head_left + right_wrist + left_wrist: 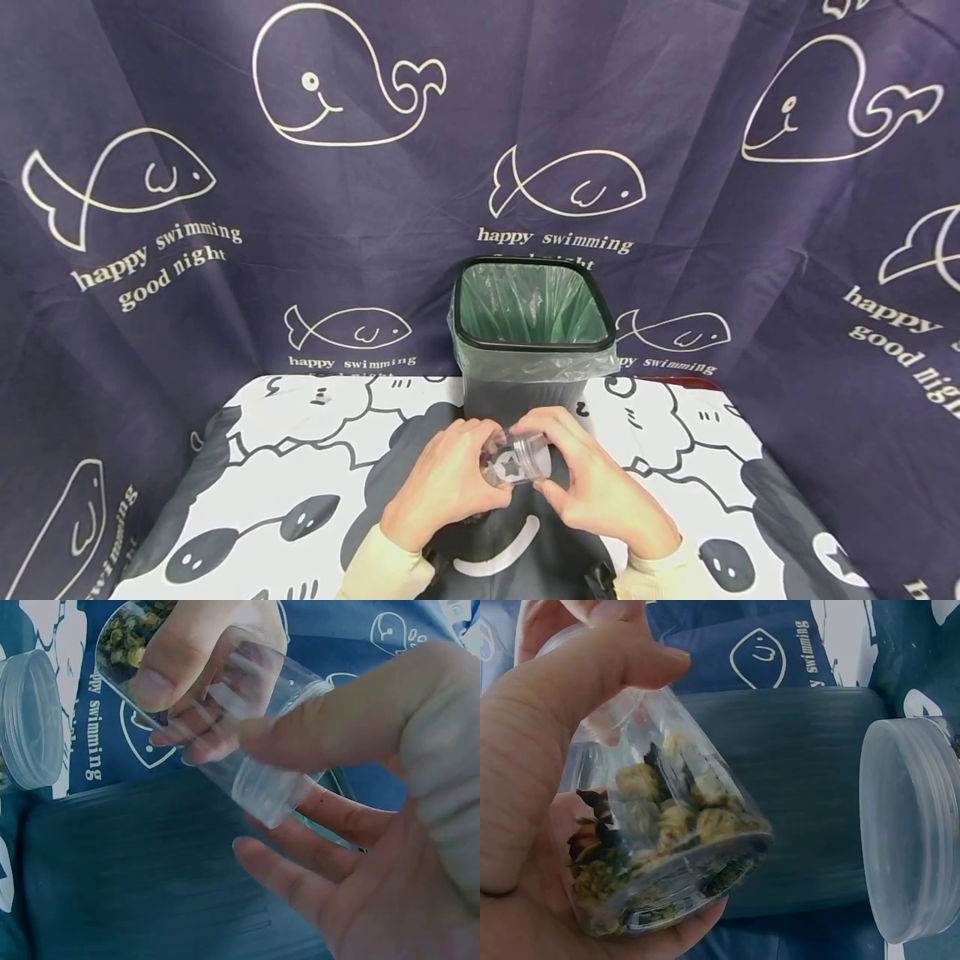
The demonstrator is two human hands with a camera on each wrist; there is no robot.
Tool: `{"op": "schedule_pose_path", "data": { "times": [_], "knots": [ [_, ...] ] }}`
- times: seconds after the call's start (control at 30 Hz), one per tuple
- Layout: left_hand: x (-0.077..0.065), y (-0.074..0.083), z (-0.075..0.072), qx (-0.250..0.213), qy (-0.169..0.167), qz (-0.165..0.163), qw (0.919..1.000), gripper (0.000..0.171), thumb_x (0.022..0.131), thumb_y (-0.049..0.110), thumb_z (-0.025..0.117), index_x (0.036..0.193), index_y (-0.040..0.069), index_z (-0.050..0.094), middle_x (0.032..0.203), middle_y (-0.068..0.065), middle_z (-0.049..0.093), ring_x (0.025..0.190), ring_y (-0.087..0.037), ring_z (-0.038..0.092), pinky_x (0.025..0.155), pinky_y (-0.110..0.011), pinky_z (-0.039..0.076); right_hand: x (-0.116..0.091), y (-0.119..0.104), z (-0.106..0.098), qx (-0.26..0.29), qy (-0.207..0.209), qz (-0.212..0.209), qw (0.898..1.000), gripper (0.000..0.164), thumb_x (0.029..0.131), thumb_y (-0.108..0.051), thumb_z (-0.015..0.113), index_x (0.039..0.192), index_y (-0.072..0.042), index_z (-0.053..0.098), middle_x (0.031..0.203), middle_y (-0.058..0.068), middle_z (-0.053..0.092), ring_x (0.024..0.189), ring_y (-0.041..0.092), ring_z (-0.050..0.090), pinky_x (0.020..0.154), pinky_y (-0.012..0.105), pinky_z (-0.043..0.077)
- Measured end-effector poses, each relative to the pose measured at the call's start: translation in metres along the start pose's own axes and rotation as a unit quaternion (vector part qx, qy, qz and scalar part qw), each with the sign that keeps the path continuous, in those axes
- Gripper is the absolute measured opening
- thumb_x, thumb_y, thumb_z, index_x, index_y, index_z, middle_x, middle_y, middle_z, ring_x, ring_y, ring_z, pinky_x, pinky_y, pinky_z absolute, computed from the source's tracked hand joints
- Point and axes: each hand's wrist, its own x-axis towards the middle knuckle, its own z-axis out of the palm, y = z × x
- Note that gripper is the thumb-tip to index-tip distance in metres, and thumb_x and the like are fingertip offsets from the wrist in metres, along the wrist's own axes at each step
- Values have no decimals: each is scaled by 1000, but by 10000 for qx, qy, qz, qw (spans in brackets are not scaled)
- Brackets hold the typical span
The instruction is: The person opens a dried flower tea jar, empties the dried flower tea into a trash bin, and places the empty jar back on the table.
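Note:
A clear plastic jar [504, 463] lies tilted between my two hands. My left hand [452, 475] grips its body, with thumb and fingers curled round it. Dried flower buds [679, 795], yellowish with some dark red, are gathered at the jar's bottom. My right hand [592, 479] pinches the jar's clear lid [270, 787] between thumb and fingers at the other end. In the left wrist view, a second jar's translucent lid [909, 832] shows at the right, apart from the held jar; most of that jar is out of frame.
A grey trash bin [517, 396] with a black rim and a clear liner stands just beyond my hands. Under them is a black and white cartoon cloth [300, 483]. Dark blue fish-print curtains [420, 200] hang behind and along both sides.

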Motion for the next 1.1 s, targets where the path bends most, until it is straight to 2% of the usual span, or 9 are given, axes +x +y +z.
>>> {"op": "schedule_pose_path", "data": {
  "times": [0.13,0.2,0.27,0.4,0.5,0.57,0.67,0.87,1.1],
  "knots": [
    [1,2,-2,-49,-51,-91,9999,46,59,35,87,99,21,68,77,14,52,72,-6,48,59,-23,39,-1,1,0,120,117,535,9984,81,79,-13,87,149,-21,48,136,-4,56,121,14,58,103,27,47],
    [1,3,-2,-57,-33,-95,9999,46,59,35,86,99,21,68,77,14,52,73,-7,49,60,-23,40,-1,1,1,150,243,802,9964,74,87,-20,83,151,-21,46,131,-3,60,117,14,62,99,31,52],
    [1,4,-2,-82,16,-99,9999,46,59,35,86,99,20,69,77,14,54,74,-7,49,61,-23,41,-1,2,2,173,401,1003,9940,63,94,-20,75,150,-20,46,122,-3,64,109,12,66,93,32,56],
    [1,4,-2,-99,100,-138,9998,47,58,33,87,99,20,68,80,13,59,76,-7,51,65,-24,45,-1,3,5,-6,671,1274,9896,44,101,-20,64,143,-23,50,97,-10,68,84,5,67,78,27,57],
    [1,4,-2,-74,129,-170,9997,46,58,33,86,99,20,67,81,12,59,77,-7,52,66,-25,45,-1,2,8,-134,789,1529,9850,37,101,-24,65,136,-21,53,81,-14,61,67,0,59,65,23,50],
    [1,4,-2,-42,136,-181,9997,47,58,33,86,99,20,67,81,13,58,77,-8,51,66,-25,45,0,1,10,-203,804,1694,9821,35,100,-27,67,131,-18,55,75,-14,56,61,0,52,60,22,46],
    [1,4,-2,-16,123,-204,9997,46,59,33,86,99,20,67,80,13,58,77,-8,51,66,-25,45,1,-2,12,-301,762,1960,9772,31,99,-32,69,123,-16,58,70,-14,52,57,1,46,57,22,42],
    [0,5,-2,-65,92,-222,9997,47,60,34,86,100,19,68,81,14,58,78,-8,52,67,-26,46,3,-5,15,-376,651,2605,9625,30,96,-42,72,111,-19,60,66,-13,48,55,2,44,56,24,40],
    [0,5,0,-24,113,-217,9997,44,59,33,87,96,22,65,79,16,56,77,-8,52,66,-25,45,4,-5,16,-418,678,2556,9635,31,94,-43,73,106,-17,60,64,-13,45,53,2,43,55,23,40]
  ]
}}
